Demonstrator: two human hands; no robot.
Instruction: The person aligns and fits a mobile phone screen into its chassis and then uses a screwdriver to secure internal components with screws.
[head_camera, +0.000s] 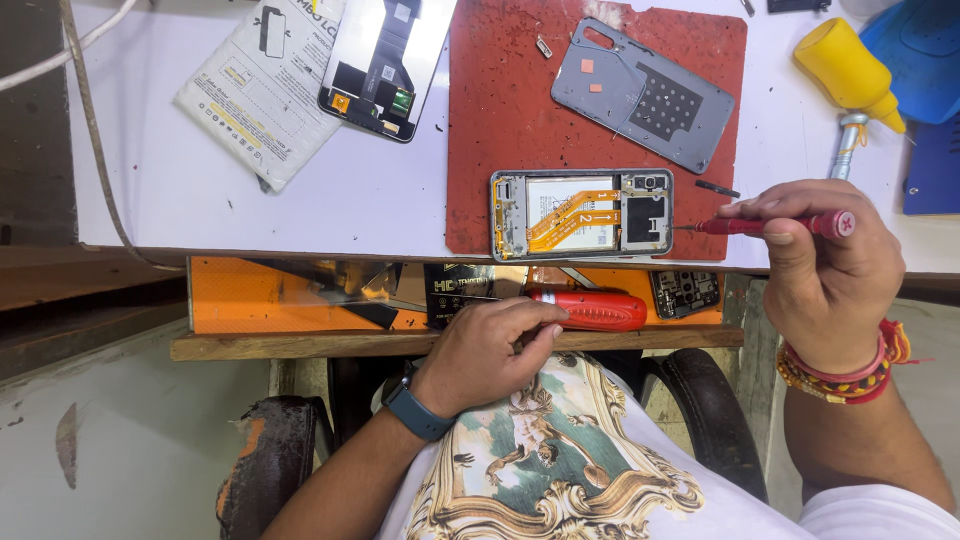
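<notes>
Head view: an opened phone lies on the near edge of a red mat, its back off, battery and orange flex cable showing. The right hand sits just right of the phone, fingers pinched around a thin red screwdriver held level; its tip touches or nearly touches the phone's right edge. That wrist is bent, with red bands on it. The left hand rests below the phone, on a shelf under the table, fingers curled loosely against a thick red handle; whether it grips is unclear. Beyond the phone on the mat lies a grey back cover. Left of the mat are a screen part and a white packet. A yellow bottle stands right of the mat.
</notes>
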